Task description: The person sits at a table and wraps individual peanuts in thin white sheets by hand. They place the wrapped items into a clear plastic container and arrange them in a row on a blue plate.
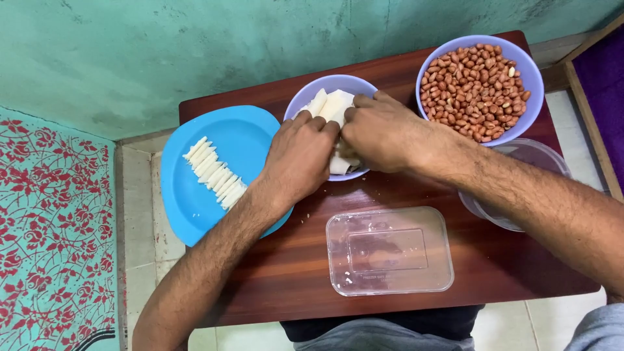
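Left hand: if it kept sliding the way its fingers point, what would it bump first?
Probably the white pieces in the small purple bowl; the left hand points up-right into it, already touching them, it seems.

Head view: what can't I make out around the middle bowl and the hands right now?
- White pieces in the middle bowl: mostly hidden by both hands.
- Left hand and right hand: fingers curl underneath, so the grip cannot be told.
- Clear container: largely covered by the right forearm; contents unreadable.
- Both arms: cut off by the bottom and right edges.

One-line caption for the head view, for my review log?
Both hands, left hand and right hand, work white pieces in a lilac bowl beside peanuts.
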